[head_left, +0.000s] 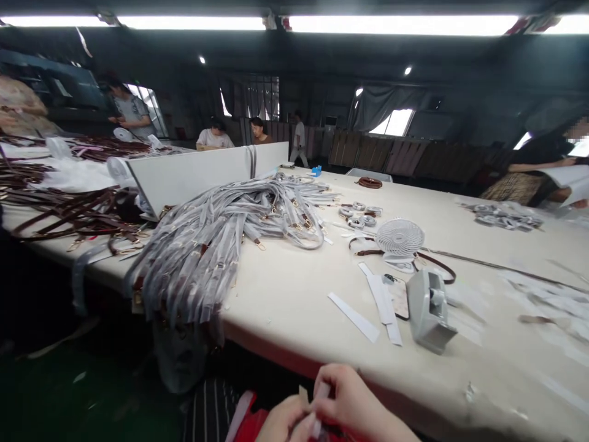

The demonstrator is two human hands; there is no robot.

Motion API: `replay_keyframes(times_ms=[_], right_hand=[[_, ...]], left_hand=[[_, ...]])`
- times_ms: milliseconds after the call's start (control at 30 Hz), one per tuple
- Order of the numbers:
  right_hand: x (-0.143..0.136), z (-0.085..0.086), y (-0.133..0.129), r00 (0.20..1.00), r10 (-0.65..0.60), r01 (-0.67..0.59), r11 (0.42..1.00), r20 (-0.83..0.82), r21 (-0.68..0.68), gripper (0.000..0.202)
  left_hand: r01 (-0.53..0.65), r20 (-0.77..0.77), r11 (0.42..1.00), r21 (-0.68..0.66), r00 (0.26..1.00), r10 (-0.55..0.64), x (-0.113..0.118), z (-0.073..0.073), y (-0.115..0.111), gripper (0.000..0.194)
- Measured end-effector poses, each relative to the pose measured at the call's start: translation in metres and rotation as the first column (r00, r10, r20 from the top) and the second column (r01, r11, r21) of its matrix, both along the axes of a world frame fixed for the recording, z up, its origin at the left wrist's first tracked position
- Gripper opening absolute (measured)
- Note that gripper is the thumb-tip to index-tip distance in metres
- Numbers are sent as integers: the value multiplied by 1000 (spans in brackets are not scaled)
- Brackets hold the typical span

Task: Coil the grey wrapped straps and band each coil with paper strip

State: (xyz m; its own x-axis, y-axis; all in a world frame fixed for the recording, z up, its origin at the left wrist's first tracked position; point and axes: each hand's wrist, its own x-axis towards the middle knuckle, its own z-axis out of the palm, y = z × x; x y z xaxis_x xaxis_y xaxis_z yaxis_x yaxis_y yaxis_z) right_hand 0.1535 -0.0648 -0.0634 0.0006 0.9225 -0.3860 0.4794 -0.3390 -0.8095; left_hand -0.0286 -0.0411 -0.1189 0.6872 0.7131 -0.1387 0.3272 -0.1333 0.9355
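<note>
At the bottom of the head view, my right hand (345,396) is closed, its fingers pinching a narrow whitish strip (323,391). My left hand (285,418) meets it in front of my lap, also closed on the lower part of the strip. A small beige tab (303,395) sticks up between the two hands. Whatever hangs below my fingers is mostly hidden. Ahead on the table lies a large heap of plastic-wrapped straps (197,258) with metal clasps, spilling over the front edge.
A tape dispenser (430,313), white paper strips (354,316), a phone (396,296) and a small white fan (400,238) stand or lie on the pale table (285,307). Brown straps (78,215) pile up left of a white divider (193,178). Several people are around the room.
</note>
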Motion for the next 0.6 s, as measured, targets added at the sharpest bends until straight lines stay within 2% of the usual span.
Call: replay_keyframes(times_ms=[133,267,400,500,600], right_hand=[[3,-21,4,932,-85,75,996,-352,-42,33],[7,-42,0,877,-162,82,978,-452,-192,57],[-3,-52,-11,848,-165,91,982,-504,-168,49],[-11,-50,-17,837,-217,183,976,-502,-117,43],[-12,-46,-18,872,-223,229,973,-435,-41,33]], left_hand=[[-69,-20,995,76,997,71,3,22,-11,41],[-54,4,985,161,999,54,0,26,-16,38],[-45,66,980,196,997,33,-3,26,-21,36],[-121,44,972,204,992,114,-4,26,-22,36],[-192,-41,968,158,979,201,-1,24,-18,38]])
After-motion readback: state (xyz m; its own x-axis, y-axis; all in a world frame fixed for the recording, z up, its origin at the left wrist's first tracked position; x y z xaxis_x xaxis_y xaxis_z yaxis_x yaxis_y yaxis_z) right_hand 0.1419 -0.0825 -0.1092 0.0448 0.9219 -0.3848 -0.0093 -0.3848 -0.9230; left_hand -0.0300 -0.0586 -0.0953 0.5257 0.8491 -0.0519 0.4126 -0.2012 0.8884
